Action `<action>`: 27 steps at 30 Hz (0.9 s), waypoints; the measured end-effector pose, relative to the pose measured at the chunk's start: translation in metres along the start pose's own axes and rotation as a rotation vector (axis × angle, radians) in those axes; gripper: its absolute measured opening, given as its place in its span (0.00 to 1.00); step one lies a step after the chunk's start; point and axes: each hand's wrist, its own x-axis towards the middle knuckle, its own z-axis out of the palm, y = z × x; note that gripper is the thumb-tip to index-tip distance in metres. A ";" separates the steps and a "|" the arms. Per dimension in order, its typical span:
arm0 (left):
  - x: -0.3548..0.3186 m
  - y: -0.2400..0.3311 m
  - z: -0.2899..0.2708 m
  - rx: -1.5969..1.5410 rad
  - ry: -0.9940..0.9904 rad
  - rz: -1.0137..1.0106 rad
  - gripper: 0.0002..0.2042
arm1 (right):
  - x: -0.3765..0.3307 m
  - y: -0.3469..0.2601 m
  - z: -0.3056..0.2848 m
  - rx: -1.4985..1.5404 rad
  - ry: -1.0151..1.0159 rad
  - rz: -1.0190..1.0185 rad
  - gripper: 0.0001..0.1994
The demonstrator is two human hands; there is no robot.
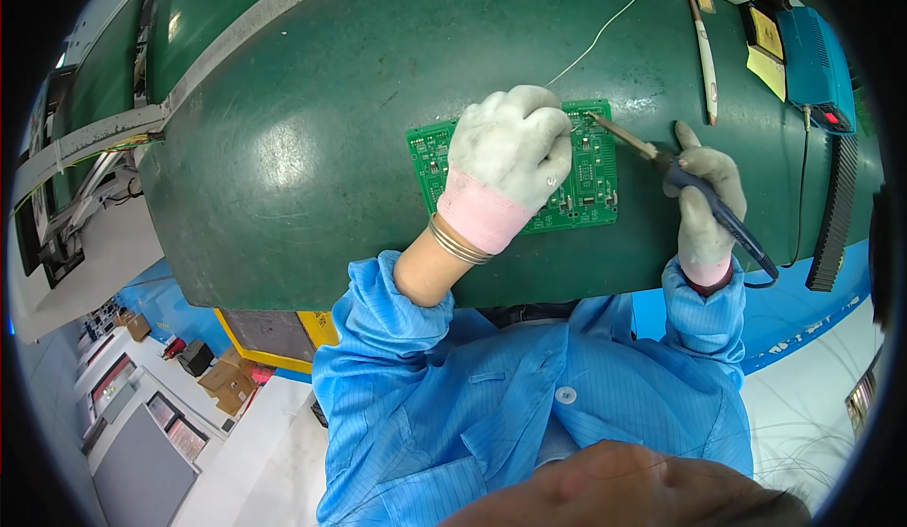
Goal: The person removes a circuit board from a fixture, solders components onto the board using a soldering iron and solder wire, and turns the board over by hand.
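Green matting covers the surface point(312, 149), which fills most of the head view and is scuffed pale in patches. Along its far right corner sit a blue box-shaped unit point(814, 66) with a red patch at its near end, and just left of it two yellow paper labels point(767, 55), one small and dark-edged, one larger and plain. A ribbed black strip point(836, 213) runs down the right edge below the blue unit. One white pen-shaped tool point(706, 59) lies near the far edge, and one thin white wire point(614, 19) trails from the far edge down to the middle. One green circuit board point(590, 179) lies flat at the middle of the surface, closer to the near edge. Both hands wear pale knit gloves with pink cuffs. The left hand point(508, 154) rests on the board's left half, fingers curled down and pressing on it, with the wire ending under its fingertips; whether it pinches the wire I cannot tell. The right hand point(704, 201) is closed around one soldering iron point(661, 157) with a dark grip, its metal tip touching the board's far right corner. Blue sleeves point(699, 305) come in from the near edge. Brown cardboard boxes point(227, 381) stand on the floor below the left corner.
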 end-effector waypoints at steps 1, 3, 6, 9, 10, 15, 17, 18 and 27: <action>-0.001 0.001 -0.003 -0.026 0.025 -0.006 0.02 | 0.000 0.000 0.001 0.084 0.040 0.014 0.12; -0.003 0.001 -0.013 -0.048 0.052 -0.014 0.03 | -0.001 -0.001 0.004 0.171 0.078 0.027 0.12; -0.013 -0.001 -0.037 0.025 0.009 -0.100 0.03 | -0.004 -0.003 0.014 0.135 0.039 -0.039 0.13; -0.019 -0.004 -0.042 0.055 -0.017 -0.121 0.03 | -0.004 -0.006 0.024 0.088 -0.006 -0.051 0.13; -0.021 -0.005 -0.041 0.055 -0.023 -0.119 0.03 | -0.004 -0.008 0.026 0.046 -0.046 -0.042 0.11; -0.022 -0.011 -0.034 0.064 -0.033 -0.099 0.03 | -0.001 -0.010 0.034 -0.072 -0.143 -0.029 0.09; -0.021 -0.013 -0.032 0.069 -0.037 -0.073 0.03 | 0.000 -0.010 0.034 -0.118 -0.152 -0.041 0.10; -0.021 -0.014 -0.031 0.069 -0.038 -0.075 0.03 | 0.000 -0.010 0.034 -0.109 -0.150 -0.033 0.10; -0.021 -0.016 -0.028 0.116 -0.051 -0.058 0.03 | 0.000 -0.007 0.035 -0.154 -0.184 -0.046 0.11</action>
